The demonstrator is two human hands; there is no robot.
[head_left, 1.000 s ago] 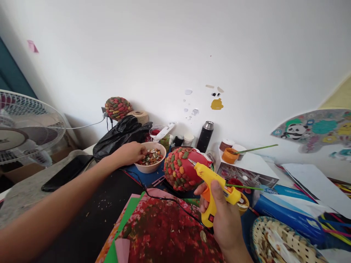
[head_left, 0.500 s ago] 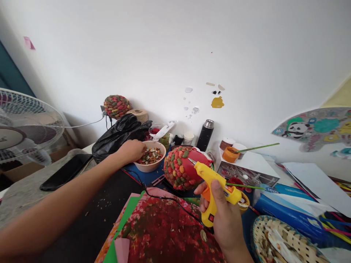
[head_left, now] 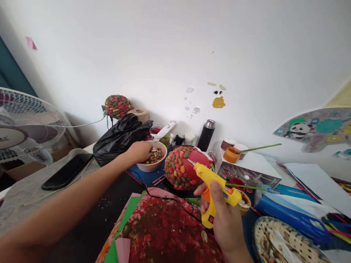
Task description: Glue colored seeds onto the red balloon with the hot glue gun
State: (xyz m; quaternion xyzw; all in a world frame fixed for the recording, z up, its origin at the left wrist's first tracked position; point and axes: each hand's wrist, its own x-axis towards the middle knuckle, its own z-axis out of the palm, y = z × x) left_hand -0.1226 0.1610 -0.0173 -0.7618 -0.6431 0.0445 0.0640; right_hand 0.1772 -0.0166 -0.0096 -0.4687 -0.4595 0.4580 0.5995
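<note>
My right hand (head_left: 226, 215) grips a yellow hot glue gun (head_left: 207, 177) by its handle, with fingers at the orange trigger. The gun's metal nozzle points left, in front of the bare red part of a balloon-like ball (head_left: 201, 159). Red, green and orange shell pieces, like pistachio shells, cover the ball's left side. My left hand (head_left: 138, 150) reaches into a pale bowl (head_left: 150, 167) of coloured shell pieces (head_left: 155, 155). Its fingers are curled and the fingertips hidden, so what they pinch cannot be made out. A black cord (head_left: 164, 198) runs over a red-painted sheet (head_left: 170, 226).
A fan (head_left: 27, 128) and a phone (head_left: 67, 171) are at left. Behind stand a black plastic bag (head_left: 117, 137), a shell-covered ball (head_left: 118, 106), twine (head_left: 139, 115) and a thermos (head_left: 206, 135). To the right lie a paint jar (head_left: 231, 155), a blue tissue pack (head_left: 290, 215) and a woven basket (head_left: 260, 233).
My left hand has moved slightly right, further over the shell pieces in the bowl. My right hand and the glue gun stay nearly still; the view has shifted a little.
</note>
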